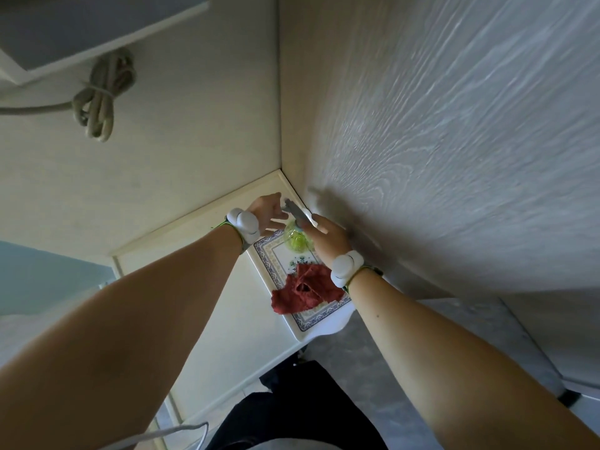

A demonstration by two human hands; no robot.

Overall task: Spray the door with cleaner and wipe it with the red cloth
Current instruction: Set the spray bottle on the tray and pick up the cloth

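Left hand [269,212], fingers loosely spread, meets the spray bottle [296,240] from nine o'clock. Right hand [326,237] is at its three o'clock; I cannot tell its grip. The red cloth [305,292] lies at the bottle's six o'clock. Grip the neck firmly, then aim right at the door [454,141].

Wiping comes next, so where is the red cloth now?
Head view, centre: the red cloth lies crumpled on the patterned tray, nearer the person than the green spray bottle.
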